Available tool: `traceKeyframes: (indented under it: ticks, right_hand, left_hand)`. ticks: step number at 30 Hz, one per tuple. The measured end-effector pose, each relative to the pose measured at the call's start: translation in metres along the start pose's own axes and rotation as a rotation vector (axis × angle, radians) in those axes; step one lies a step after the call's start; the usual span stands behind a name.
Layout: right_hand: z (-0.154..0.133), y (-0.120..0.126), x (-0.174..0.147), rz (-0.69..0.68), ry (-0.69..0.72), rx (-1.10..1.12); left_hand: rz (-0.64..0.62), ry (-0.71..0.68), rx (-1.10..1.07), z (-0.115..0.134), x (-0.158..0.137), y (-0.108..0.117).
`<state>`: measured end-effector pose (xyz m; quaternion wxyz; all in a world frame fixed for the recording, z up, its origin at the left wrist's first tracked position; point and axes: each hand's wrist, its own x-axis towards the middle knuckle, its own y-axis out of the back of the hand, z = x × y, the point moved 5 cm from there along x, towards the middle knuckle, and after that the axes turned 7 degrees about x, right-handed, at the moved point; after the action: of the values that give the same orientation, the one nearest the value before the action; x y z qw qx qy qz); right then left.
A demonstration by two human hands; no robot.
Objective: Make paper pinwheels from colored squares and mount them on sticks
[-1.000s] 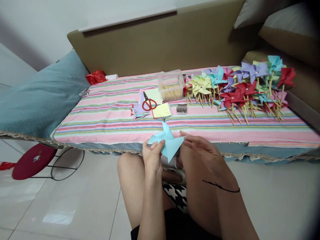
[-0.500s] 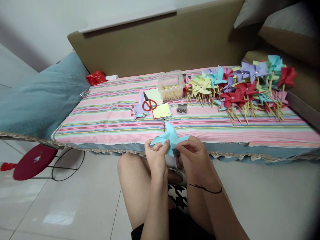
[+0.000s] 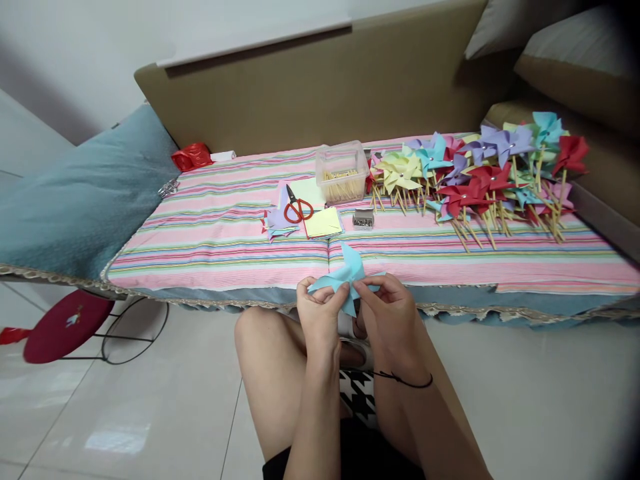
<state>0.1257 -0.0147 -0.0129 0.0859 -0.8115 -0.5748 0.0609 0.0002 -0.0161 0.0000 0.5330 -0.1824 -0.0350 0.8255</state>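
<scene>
A light blue paper pinwheel [image 3: 351,262] is held between both hands above my knees, in front of the seat's edge. My left hand [image 3: 320,308] is closed on its left side, thumb pressed near the centre. My right hand [image 3: 389,310] pinches the right side, its thumb and fingertips near the middle of the paper. Beyond the hands are red-handled scissors [image 3: 299,209], a stack of yellow paper squares [image 3: 324,223] and a small open box of metal fasteners [image 3: 363,219].
A clear plastic tub [image 3: 342,160] of wooden sticks stands behind the papers. Several finished pinwheels [image 3: 465,193] on sticks lie at the right. A red plastic bag [image 3: 192,157] sits at the far left, and a red stool [image 3: 70,325] stands on the floor.
My left hand and the pinwheel have shifted slightly right. My right hand's fingertips have come inward toward the pinwheel's centre, bringing the hands closer together.
</scene>
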Motion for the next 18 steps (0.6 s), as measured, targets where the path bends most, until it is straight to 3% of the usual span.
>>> traceKeyframes:
  ticks: [11, 18]
  right_hand:
    - [0.0029, 0.0027, 0.0008, 0.103, 0.016, -0.019]
    - [0.0085, 0.0031, 0.0026, 0.114, 0.069, -0.015]
  left_hand:
    - [-0.101, -0.003, 0.034, -0.0024, 0.0041, 0.0009]
    - [-0.066, -0.013, 0.007, -0.0019, 0.0036, -0.0007]
